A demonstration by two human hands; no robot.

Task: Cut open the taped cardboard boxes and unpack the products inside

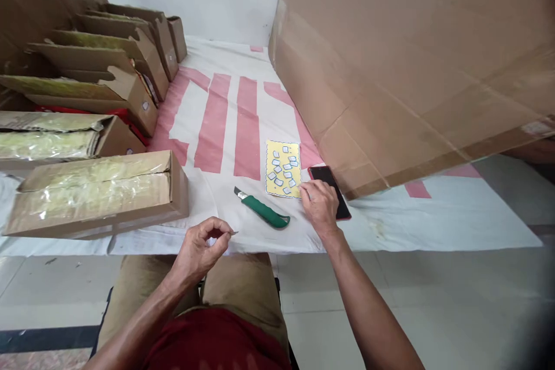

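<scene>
My left hand [203, 247] hovers above my knees with thumb and fingers pinched on a tiny pale piece I cannot make out. My right hand [319, 203] reaches forward, fingertips curled down on the lower right corner of a yellow sticker sheet [283, 168] carrying several small white labels. A dark phone [329, 185] lies just right of that hand, partly under it. A green-handled utility knife [264, 211] lies on the white and pink cloth [225, 127] between my hands.
Several open cardboard boxes [99, 191] with plastic-wrapped contents line the left side. A very large cardboard carton [411, 58] fills the upper right, overhanging the cloth. Tiled floor [433, 300] lies in front, my knees below.
</scene>
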